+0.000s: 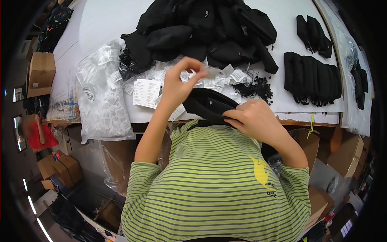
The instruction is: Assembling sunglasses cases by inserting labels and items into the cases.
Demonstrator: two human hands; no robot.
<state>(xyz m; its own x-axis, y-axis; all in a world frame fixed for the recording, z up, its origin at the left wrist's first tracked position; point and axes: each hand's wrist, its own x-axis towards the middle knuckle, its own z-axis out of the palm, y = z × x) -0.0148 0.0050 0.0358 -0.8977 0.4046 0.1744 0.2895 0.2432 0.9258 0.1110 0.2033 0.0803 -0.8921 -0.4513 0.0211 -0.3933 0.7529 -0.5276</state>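
My right hand (256, 119) grips the right side of a black fabric pouch (209, 103) against my body at the table's edge. The pouch gapes, and a dark inner lining with a small white mark shows. Above its left end, my left hand (183, 80) is closed with thumb and forefinger pinched together. A blurred, pale patch lies at those fingertips; whether it is held cannot be told. Just beyond spread many small white printed labels (238, 75). A stack of white printed cards (146, 92) lies left of my left wrist.
A heap of black pouches (201, 28) covers the table's far middle. Rows of black pouches (312, 76) lie at right, black cords (258, 88) nearer. A clear bag of labels (105, 97) overhangs the left front edge. Cardboard boxes (41, 72) stand left; a person in red (42, 135) is farther off.
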